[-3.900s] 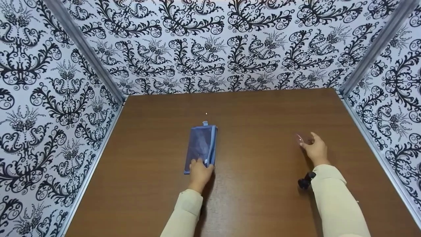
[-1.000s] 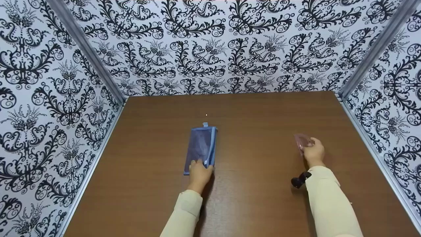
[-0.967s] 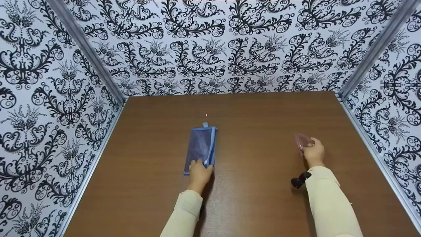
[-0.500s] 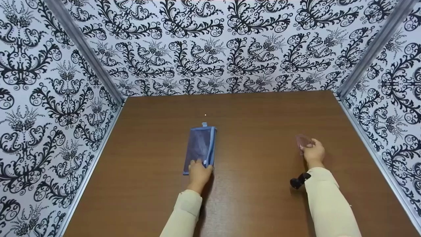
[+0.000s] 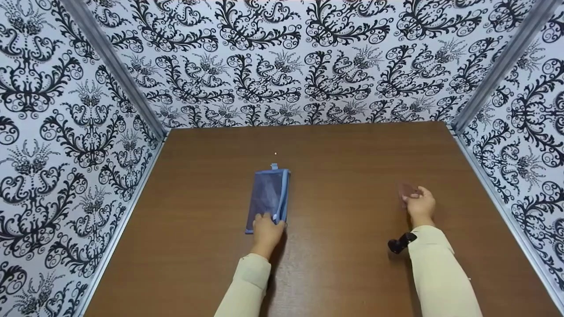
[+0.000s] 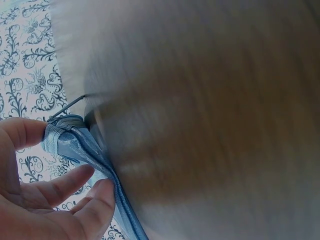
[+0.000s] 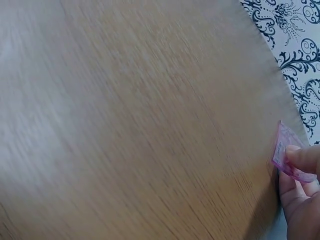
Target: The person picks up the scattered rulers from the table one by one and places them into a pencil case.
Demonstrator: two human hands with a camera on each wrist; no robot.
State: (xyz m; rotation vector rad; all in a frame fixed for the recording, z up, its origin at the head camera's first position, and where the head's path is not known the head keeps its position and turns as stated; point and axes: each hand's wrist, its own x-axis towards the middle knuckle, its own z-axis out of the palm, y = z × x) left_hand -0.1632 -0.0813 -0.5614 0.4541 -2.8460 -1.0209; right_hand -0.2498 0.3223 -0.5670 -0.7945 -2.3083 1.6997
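A blue zip pouch (image 5: 267, 193) with a see-through front and lighter blue edging lies on the brown table, left of the middle. My left hand (image 5: 267, 231) grips its near end. In the left wrist view the thumb is at the pouch's corner (image 6: 65, 137) and the fingers are against its side. Off to the right, my right hand (image 5: 421, 207) pinches a pink see-through protractor (image 5: 406, 190) between thumb and fingers. Printed marks show on the protractor (image 7: 281, 150) in the right wrist view, where the thumb covers part of it.
The wooden table (image 5: 339, 246) ends at a back wall (image 5: 282, 66) with a black scroll pattern. Similar walls stand left and right, with grey metal rails along the table's sides. A black wrist camera (image 5: 401, 243) sticks out from the right sleeve.
My right hand has come slightly nearer and left since the earliest frame. The protractor has turned in its fingers and looks narrower now. My left hand and the pouch have stayed in place.
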